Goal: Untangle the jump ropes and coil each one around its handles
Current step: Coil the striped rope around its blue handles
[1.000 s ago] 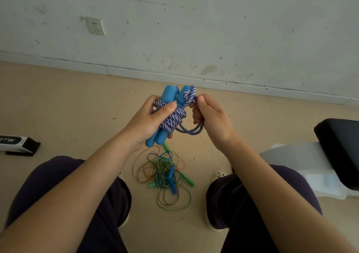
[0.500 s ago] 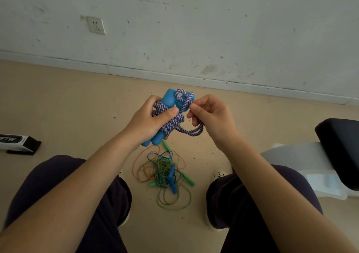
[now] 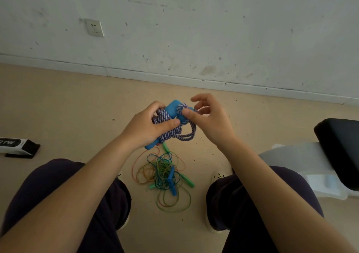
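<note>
My left hand (image 3: pixel 143 130) grips a pair of thick blue handles (image 3: pixel 172 108) with a purple-and-white braided rope (image 3: pixel 171 134) coiled round them. A loose loop of that rope hangs out to the right. My right hand (image 3: pixel 211 122) presses its thumb on the rope loop at the top of the handles, and its other fingers are lifted and spread. On the floor between my knees lies a tangle of thin ropes (image 3: pixel 165 175) in orange, green and blue, with a green handle (image 3: pixel 187 180) and a slim blue handle (image 3: pixel 172 180) in it.
A black-and-white box (image 3: pixel 15 145) lies on the floor at the left. A black padded seat (image 3: pixel 340 151) on a white base (image 3: pixel 310 167) stands at the right. The wall with an outlet (image 3: pixel 94 27) is close ahead. My shoe (image 3: pixel 217 177) is beside the tangle.
My right hand has let go of its pinch on the rope end. Its fingers have lifted and only the thumb stays on the loop at the handle tops. The bundle has tilted toward me.
</note>
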A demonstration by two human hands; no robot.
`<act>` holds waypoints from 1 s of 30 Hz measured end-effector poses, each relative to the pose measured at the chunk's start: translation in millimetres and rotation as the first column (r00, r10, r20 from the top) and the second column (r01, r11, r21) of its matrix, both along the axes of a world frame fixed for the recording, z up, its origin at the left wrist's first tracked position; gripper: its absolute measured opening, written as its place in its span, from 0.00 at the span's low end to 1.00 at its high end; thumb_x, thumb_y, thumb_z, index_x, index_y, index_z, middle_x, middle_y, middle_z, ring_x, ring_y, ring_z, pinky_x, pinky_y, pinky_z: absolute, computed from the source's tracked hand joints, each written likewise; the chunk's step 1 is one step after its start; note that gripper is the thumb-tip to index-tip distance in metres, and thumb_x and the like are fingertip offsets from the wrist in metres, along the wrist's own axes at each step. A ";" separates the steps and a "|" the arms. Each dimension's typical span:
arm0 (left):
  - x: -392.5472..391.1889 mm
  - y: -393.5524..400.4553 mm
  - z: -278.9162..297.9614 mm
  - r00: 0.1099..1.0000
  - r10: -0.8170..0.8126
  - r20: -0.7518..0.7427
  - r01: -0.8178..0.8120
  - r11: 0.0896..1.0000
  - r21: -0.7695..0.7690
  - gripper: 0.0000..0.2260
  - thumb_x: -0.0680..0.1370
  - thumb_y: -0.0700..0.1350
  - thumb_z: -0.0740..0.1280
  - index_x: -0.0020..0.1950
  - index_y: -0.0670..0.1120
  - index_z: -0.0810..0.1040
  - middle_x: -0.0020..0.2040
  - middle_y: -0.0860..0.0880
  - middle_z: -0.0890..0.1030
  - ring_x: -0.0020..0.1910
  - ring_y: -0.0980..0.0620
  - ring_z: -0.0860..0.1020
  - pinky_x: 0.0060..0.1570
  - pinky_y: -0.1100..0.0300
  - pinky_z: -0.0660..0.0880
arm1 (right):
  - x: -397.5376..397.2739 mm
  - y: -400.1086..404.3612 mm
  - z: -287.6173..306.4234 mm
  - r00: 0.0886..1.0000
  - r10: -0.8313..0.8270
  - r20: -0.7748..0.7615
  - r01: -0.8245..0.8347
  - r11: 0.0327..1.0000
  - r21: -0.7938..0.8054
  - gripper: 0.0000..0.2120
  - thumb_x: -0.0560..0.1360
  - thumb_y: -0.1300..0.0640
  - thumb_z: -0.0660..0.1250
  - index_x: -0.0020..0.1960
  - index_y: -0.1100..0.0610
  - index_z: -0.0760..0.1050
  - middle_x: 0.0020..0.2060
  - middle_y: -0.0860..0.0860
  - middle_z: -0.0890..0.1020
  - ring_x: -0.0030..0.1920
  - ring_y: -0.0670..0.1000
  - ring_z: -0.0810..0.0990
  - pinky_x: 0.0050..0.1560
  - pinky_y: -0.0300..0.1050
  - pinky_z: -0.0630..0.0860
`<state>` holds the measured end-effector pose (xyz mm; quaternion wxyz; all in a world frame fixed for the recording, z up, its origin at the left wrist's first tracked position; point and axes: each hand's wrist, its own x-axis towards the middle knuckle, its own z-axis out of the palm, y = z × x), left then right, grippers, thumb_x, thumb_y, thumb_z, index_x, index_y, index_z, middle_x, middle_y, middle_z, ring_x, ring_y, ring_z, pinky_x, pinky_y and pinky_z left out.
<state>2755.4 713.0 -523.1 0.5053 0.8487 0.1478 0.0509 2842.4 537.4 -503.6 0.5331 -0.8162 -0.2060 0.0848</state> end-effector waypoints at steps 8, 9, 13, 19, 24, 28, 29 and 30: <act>3.8 5.5 -10.9 0.981 0.090 -0.173 -0.051 0.975 0.215 0.21 0.73 0.65 0.69 0.57 0.53 0.72 0.44 0.51 0.83 0.35 0.50 0.82 0.41 0.49 0.80 | -11.2 5.5 3.2 0.979 0.159 0.129 -0.152 0.986 -0.061 0.06 0.72 0.57 0.75 0.42 0.53 0.77 0.43 0.48 0.78 0.44 0.44 0.76 0.48 0.39 0.71; 3.7 8.1 -11.6 0.971 0.122 -0.204 -0.066 0.963 0.262 0.22 0.74 0.65 0.68 0.58 0.52 0.71 0.43 0.50 0.83 0.33 0.49 0.83 0.40 0.50 0.81 | -16.1 4.9 10.7 0.975 0.212 0.068 -0.213 0.977 0.009 0.06 0.73 0.58 0.74 0.42 0.57 0.78 0.42 0.50 0.81 0.43 0.45 0.78 0.48 0.41 0.74; 3.2 16.1 -7.4 0.950 0.248 -0.189 -0.202 0.951 0.234 0.21 0.76 0.63 0.68 0.58 0.50 0.69 0.41 0.52 0.80 0.30 0.50 0.81 0.32 0.55 0.78 | -17.2 -5.6 32.6 0.971 0.221 -0.095 -0.182 0.933 0.310 0.14 0.75 0.56 0.71 0.40 0.66 0.73 0.34 0.58 0.83 0.37 0.64 0.80 0.46 0.57 0.78; -0.3 4.3 -4.9 0.992 0.122 0.010 -0.123 0.991 0.061 0.21 0.73 0.62 0.71 0.60 0.53 0.71 0.45 0.53 0.81 0.40 0.53 0.82 0.46 0.48 0.80 | 8.8 -13.1 12.0 0.983 -0.028 -0.180 0.025 0.999 -0.019 0.12 0.74 0.50 0.72 0.45 0.52 0.69 0.37 0.50 0.75 0.32 0.48 0.71 0.32 0.44 0.68; -1.7 -0.6 -2.4 0.997 0.068 0.047 -0.071 0.995 0.064 0.23 0.72 0.61 0.73 0.61 0.54 0.71 0.48 0.54 0.81 0.43 0.56 0.82 0.45 0.52 0.80 | -3.6 -4.4 3.0 0.978 0.164 -0.130 -0.199 0.918 -0.342 0.21 0.72 0.37 0.69 0.54 0.52 0.76 0.37 0.47 0.84 0.36 0.45 0.80 0.36 0.40 0.75; -1.4 -1.6 0.6 0.999 0.028 0.036 -0.029 0.999 0.027 0.23 0.71 0.57 0.75 0.61 0.55 0.69 0.49 0.56 0.80 0.38 0.61 0.81 0.38 0.64 0.78 | -2.3 -3.8 2.7 0.990 0.144 -0.007 -0.133 0.895 -0.426 0.19 0.78 0.43 0.65 0.42 0.59 0.76 0.29 0.51 0.79 0.25 0.45 0.72 0.30 0.42 0.70; -1.2 -2.0 -0.1 0.999 0.029 0.043 -0.030 1.000 0.004 0.23 0.72 0.56 0.75 0.61 0.55 0.70 0.49 0.54 0.81 0.37 0.59 0.82 0.37 0.61 0.80 | -2.2 -3.6 2.7 0.990 0.137 0.011 -0.119 0.894 -0.431 0.19 0.79 0.44 0.64 0.42 0.60 0.76 0.29 0.50 0.78 0.27 0.46 0.72 0.33 0.44 0.70; -1.1 -2.3 -0.8 0.998 0.045 0.047 -0.045 0.999 -0.005 0.22 0.72 0.56 0.75 0.61 0.54 0.71 0.49 0.52 0.81 0.36 0.57 0.82 0.36 0.56 0.82 | -3.4 -2.8 3.5 0.989 0.149 0.021 -0.124 0.888 -0.443 0.19 0.80 0.45 0.62 0.42 0.61 0.76 0.29 0.48 0.77 0.29 0.47 0.72 0.35 0.45 0.71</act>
